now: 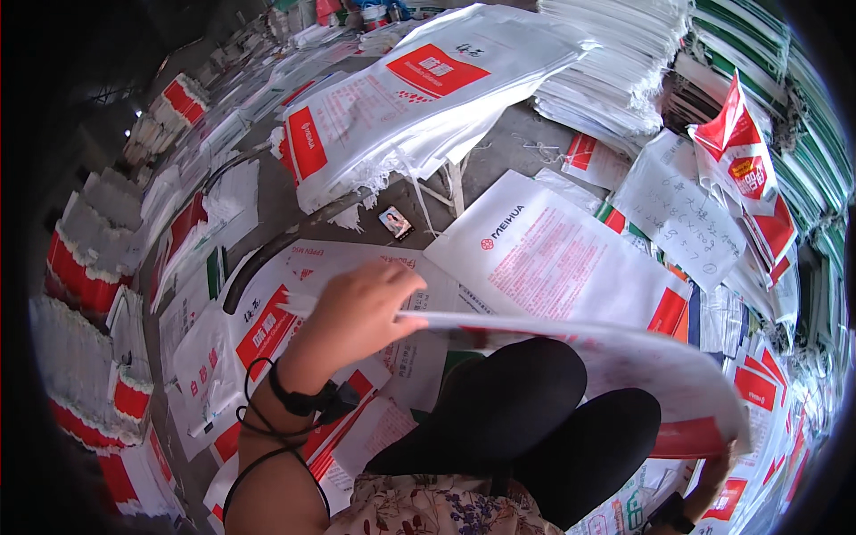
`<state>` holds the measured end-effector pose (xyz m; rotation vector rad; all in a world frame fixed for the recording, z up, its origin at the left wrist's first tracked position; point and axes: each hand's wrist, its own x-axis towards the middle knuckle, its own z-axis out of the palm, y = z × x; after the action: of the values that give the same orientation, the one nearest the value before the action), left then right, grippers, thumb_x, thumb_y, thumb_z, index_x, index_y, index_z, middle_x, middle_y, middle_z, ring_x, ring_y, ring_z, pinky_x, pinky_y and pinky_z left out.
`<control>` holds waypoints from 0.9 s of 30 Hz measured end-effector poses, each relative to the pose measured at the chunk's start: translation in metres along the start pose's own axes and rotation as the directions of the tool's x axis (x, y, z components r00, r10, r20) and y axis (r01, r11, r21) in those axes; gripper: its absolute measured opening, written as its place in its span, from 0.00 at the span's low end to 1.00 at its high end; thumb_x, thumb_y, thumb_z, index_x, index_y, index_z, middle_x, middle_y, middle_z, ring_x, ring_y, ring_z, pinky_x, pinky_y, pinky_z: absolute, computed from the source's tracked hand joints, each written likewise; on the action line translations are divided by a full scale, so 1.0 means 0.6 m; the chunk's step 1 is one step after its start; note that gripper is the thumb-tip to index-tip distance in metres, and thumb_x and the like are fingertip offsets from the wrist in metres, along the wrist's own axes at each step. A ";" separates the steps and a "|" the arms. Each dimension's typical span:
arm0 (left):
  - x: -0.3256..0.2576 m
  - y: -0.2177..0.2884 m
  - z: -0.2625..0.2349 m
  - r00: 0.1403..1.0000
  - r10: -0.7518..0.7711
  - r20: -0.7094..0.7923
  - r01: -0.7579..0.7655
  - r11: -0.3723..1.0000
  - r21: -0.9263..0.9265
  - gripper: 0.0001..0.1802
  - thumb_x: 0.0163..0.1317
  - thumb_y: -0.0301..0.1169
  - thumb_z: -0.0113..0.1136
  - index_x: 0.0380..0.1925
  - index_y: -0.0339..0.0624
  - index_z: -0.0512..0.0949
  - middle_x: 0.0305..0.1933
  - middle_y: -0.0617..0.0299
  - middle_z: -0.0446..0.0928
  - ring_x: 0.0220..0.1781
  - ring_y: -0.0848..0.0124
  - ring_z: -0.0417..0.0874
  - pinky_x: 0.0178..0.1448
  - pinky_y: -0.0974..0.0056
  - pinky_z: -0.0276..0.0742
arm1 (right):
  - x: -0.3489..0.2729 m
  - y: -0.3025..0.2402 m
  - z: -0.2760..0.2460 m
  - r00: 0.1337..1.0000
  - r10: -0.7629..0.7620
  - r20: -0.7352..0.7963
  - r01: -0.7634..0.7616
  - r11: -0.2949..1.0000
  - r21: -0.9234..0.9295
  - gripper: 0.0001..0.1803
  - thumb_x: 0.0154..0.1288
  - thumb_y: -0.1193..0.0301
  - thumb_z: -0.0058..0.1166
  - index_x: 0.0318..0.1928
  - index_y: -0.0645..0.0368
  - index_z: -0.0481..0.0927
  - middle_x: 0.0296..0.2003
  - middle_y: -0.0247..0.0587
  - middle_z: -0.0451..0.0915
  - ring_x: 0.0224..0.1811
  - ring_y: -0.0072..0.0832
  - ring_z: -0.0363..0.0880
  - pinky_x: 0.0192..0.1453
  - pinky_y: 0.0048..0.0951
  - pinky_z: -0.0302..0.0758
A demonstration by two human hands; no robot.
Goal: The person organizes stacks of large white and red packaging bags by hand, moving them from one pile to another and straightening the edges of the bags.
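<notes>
My left hand (pixel 370 303) is closed on one edge of a white woven sack (pixel 615 341) with red printing. The sack stretches in a bowed sheet over my knees to the right. At its far right end my right hand (pixel 736 439) grips it; the sack and the picture's dark rim hide most of those fingers. Just beyond the held sack, another white sack (pixel 553 245) with red print lies flat. Under and beside my left forearm, more printed sacks (pixel 267 325) are spread out.
A pile of white sacks (pixel 437 71) rests on a low stand ahead. Tall sack stacks (pixel 615 62) rise at the back right, and red-and-white bundles (pixel 85 259) line the left. A handwritten sheet (pixel 682 209) lies to the right. A small picture card or phone (pixel 395 223) is on the floor.
</notes>
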<state>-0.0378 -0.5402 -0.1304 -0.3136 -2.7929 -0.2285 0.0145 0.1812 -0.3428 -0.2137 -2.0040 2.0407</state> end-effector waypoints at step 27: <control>-0.021 -0.055 0.047 0.903 -0.184 0.389 0.139 0.980 0.141 0.11 0.58 0.38 0.65 0.34 0.44 0.80 0.30 0.55 0.80 0.34 0.53 0.82 0.36 0.51 0.75 | -0.006 0.043 0.151 0.987 -0.128 -0.100 0.072 0.899 -0.433 0.18 0.70 0.80 0.47 0.58 0.68 0.78 0.60 0.54 0.73 0.62 0.41 0.73 0.69 0.39 0.67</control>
<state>-0.0422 -0.5689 -0.1651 -0.1080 -3.2286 -0.0480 -0.0108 0.0935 -0.3661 -0.3092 -2.3045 1.4619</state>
